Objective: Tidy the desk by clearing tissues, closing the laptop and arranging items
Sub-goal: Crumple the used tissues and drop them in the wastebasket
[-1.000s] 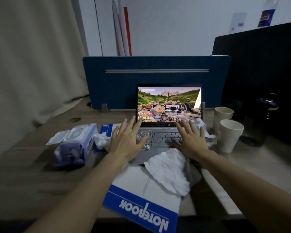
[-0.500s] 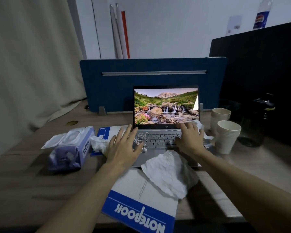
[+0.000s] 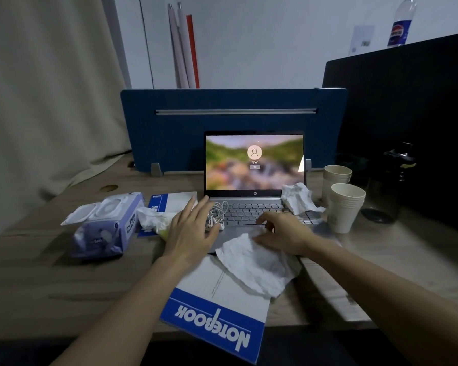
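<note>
On the wooden desk (image 3: pixel 37 281), before a blue divider panel (image 3: pixel 233 128), an open laptop (image 3: pixel 254 180) shows a login screen. A blue-and-white notebook (image 3: pixel 217 310) overhangs the near edge, with a second notebook (image 3: pixel 169 202) by the laptop's left side. A purple wet-wipe pack (image 3: pixel 109 225) sits left, its lid flipped up. Two stacks of paper cups (image 3: pixel 344 204) stand right. One crumpled tissue (image 3: pixel 257 268) lies across the near notebook and laptop edge, another tissue (image 3: pixel 298 198) on the keyboard's right, a third tissue (image 3: pixel 154 220) beside the wipes. White earphones (image 3: pixel 217 212) lie on the keyboard's left. The left hand (image 3: pixel 193 228) rests flat, fingers spread, beside them; the right hand (image 3: pixel 283 231) has loosely curled fingers touching the near tissue's edge, holding nothing.
</note>
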Tool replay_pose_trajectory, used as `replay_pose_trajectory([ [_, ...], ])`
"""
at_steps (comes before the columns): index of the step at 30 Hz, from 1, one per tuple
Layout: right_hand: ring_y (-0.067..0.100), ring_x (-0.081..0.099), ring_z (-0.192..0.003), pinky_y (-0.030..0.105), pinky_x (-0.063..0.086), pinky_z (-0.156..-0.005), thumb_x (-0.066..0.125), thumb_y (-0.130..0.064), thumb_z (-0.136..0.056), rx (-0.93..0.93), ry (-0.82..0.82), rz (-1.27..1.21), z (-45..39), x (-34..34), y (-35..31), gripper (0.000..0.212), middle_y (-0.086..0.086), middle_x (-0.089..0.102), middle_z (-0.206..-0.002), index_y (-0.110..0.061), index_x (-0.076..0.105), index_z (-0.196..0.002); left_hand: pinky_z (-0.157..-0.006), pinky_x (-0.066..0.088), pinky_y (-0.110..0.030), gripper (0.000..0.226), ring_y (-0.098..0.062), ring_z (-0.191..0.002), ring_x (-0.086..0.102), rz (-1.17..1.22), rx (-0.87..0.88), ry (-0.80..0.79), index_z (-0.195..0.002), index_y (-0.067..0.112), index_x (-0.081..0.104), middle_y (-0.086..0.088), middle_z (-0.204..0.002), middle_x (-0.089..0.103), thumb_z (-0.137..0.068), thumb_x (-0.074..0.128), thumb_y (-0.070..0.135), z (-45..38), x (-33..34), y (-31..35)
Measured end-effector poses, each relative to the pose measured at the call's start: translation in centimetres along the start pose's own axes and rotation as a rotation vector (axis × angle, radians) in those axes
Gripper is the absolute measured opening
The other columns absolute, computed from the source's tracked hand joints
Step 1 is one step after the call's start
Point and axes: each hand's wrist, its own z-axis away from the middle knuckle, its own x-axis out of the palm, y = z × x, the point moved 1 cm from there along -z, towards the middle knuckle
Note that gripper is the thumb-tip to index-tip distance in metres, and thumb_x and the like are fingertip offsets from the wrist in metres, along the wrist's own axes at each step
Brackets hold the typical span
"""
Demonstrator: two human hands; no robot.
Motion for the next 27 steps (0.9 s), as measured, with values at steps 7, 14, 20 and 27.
replay_pose_trajectory([
  [7,0.016,0.063,-0.081,0.033,0.049,-0.076,0.060,-0.010,-0.090,0.011,0.147,-0.312,-0.7,0.1,-0.4,0.012,0.000,0.071,-0.087,-0.016,0.069,-0.088,-0.110,0.028,-0.040,0.061,-0.011,-0.139,0.025,0.099,0.081,0.028,-0.144,0.028,0.043,0.013,-0.151,0.040,-0.092,0.034,0.059,0.2,-0.9,0.9],
  [14,-0.002,0.050,-0.062,0.018,0.041,-0.060,0.056,-0.017,-0.096,0.111,0.325,-0.671,-2.2,1.2,-1.2,0.015,-0.004,0.063,-0.074,-0.016,0.060,-0.081,-0.096,0.036,-0.030,0.068,-0.012,-0.118,0.041,0.266,0.090,-0.085,-0.143,0.038,0.031,0.004,-0.126,0.047,-0.084,0.054,0.064,-0.8,-0.3,1.9],
  [20,-0.005,0.050,-0.056,0.015,0.040,-0.056,0.060,-0.009,-0.093,0.172,0.375,-0.851,-4.1,1.8,-1.5,0.017,-0.009,0.062,-0.067,-0.016,0.068,-0.079,-0.086,0.047,-0.026,0.022,-0.009,-0.102,0.058,0.480,0.052,0.113,-0.119,0.021,0.062,0.002,-0.110,0.066,-0.099,0.055,0.027,-3.5,0.4,2.1],
  [27,0.002,0.053,-0.060,0.025,0.044,-0.062,0.068,-0.008,-0.085,0.100,0.411,-0.792,-5.4,2.6,-0.5,0.019,-0.008,0.063,-0.065,-0.020,0.065,-0.070,-0.065,0.044,-0.021,0.014,-0.013,-0.075,0.061,0.886,-0.134,0.220,-0.089,0.016,0.063,-0.001,-0.080,0.065,-0.096,0.060,0.028,-5.8,0.8,1.2],
])
